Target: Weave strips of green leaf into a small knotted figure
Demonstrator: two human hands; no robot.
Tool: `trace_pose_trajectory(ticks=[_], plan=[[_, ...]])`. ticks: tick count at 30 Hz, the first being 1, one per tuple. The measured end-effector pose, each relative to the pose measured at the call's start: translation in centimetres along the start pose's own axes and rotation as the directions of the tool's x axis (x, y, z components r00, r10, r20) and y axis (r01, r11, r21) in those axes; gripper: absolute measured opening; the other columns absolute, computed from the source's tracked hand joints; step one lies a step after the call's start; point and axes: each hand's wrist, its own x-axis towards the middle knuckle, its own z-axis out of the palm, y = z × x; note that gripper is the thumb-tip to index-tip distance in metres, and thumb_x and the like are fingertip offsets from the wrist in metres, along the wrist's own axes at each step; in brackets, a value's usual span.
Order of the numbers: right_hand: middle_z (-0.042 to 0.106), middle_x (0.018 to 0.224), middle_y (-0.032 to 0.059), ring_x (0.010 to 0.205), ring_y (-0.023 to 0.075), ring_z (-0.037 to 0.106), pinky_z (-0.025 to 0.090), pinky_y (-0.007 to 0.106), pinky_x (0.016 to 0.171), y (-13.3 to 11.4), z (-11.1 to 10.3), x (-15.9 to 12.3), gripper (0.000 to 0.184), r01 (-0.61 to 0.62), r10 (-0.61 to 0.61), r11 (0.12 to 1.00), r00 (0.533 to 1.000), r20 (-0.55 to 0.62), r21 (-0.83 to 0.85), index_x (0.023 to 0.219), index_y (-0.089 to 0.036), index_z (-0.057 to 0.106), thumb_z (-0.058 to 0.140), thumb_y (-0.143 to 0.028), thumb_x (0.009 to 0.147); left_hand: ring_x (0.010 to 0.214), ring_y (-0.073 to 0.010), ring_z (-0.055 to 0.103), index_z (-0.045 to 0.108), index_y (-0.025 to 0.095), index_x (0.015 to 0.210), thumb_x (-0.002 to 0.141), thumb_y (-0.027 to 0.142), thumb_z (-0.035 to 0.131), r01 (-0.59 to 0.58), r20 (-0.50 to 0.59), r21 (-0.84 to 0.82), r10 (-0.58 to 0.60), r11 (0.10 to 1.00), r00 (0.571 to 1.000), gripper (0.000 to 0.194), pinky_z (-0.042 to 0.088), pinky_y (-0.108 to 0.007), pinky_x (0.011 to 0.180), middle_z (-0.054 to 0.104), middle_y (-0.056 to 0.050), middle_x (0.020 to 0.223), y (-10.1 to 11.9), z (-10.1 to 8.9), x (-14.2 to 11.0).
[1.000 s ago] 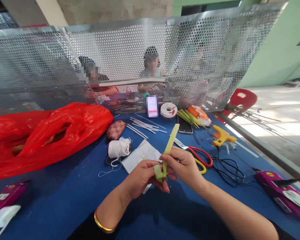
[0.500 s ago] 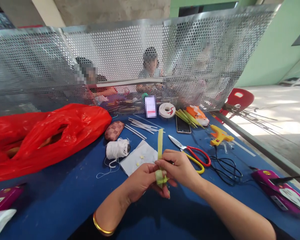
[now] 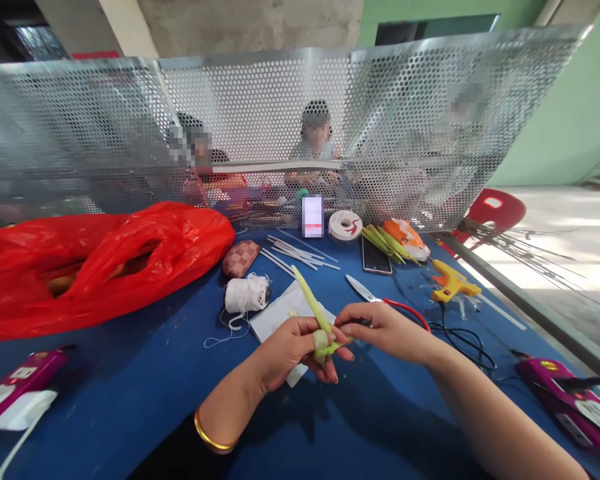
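Both hands meet over the blue table [image 3: 130,393]. My left hand [image 3: 293,350] pinches a folded knot of a yellow-green leaf strip [image 3: 313,310], whose free end sticks up and to the left. My right hand [image 3: 387,330] pinches the same strip from the right, fingers closed on its short end. Just behind the hands lie a white paper sheet [image 3: 280,317] and red-and-yellow scissors [image 3: 375,299], partly hidden by my right hand.
A red plastic bag [image 3: 100,263] fills the left side. A white thread spool [image 3: 247,293], checked pouch [image 3: 241,257], white strips [image 3: 295,255], tape roll [image 3: 345,225], phone [image 3: 376,257], green leaf strips [image 3: 380,240] and yellow glue gun [image 3: 450,287] lie behind. Other people sit beyond a perforated metal screen [image 3: 280,127].
The strip's free end has swung from leaning right, through upright, to leaning left. My right hand has drawn to the right and lower, and the view shifted slightly.
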Motion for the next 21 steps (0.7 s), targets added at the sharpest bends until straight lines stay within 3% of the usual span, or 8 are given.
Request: trace_pose_trajectory(ticks=[6,10,13,18,21], plan=[[0.066,0.078,-0.0004,0.069,0.013,0.057,0.041,0.023,0.061,0.1,0.1,-0.3,0.011,-0.045,0.044,0.985,0.999,-0.011,-0.169,0.087,-0.018,0.067,0.057,-0.017,0.083,0.053,-0.0134,0.066,0.056,0.016,0.103,0.078,0.036,0.068,0.021,-0.005,0.022,-0.021,1.0,1.0,0.034,0.047,-0.022,0.05,0.074,-0.01,0.086,-0.3,-0.1,0.3],[0.066,0.076,-0.0003,0.068,0.0129,0.056,0.041,0.024,0.061,-0.6,-0.1,-0.6,0.012,-0.023,-0.007,0.969,0.993,-0.117,-0.247,0.087,-0.019,0.068,0.057,-0.015,0.081,0.052,-0.0124,0.065,0.053,0.017,0.101,0.078,0.038,0.068,0.028,-0.071,0.055,-0.024,0.998,0.997,0.035,0.048,-0.022,0.052,0.074,-0.008,0.083,-0.4,-0.1,0.5],[0.068,0.079,-0.0002,0.067,0.0122,0.057,0.043,0.023,0.061,-1.3,-0.7,-1.1,0.019,0.042,-0.055,0.992,0.993,-0.107,-0.12,0.1,-0.02,0.069,0.056,-0.02,0.086,0.055,-0.012,0.065,0.059,0.014,0.095,0.078,0.038,0.066,0.026,-0.094,0.103,-0.017,0.994,0.995,0.03,0.05,-0.023,0.056,0.072,-0.006,0.078,-0.3,-0.1,0.5],[0.074,0.091,0.004,0.082,0.0153,0.066,0.049,0.025,0.073,-1.5,-1.5,-1.8,0.022,0.088,-0.112,0.981,0.985,0.132,0.175,0.099,-0.018,0.074,0.057,-0.029,0.09,0.055,-0.0123,0.065,0.065,0.012,0.085,0.073,0.036,0.07,0.038,-0.107,0.109,-0.026,0.993,0.994,0.028,0.051,-0.024,0.058,0.068,-0.004,0.071,-0.2,0.0,0.5],[0.074,0.089,0.005,0.081,0.0161,0.067,0.051,0.025,0.073,-1.2,-1.2,-1.5,0.023,0.053,-0.09,0.959,0.988,0.122,0.279,0.099,-0.017,0.075,0.061,-0.033,0.088,0.055,-0.0121,0.065,0.067,0.012,0.088,0.073,0.036,0.07,0.037,-0.098,0.079,-0.029,0.996,0.995,0.029,0.051,-0.023,0.058,0.069,-0.005,0.072,-0.4,-0.2,0.6]])
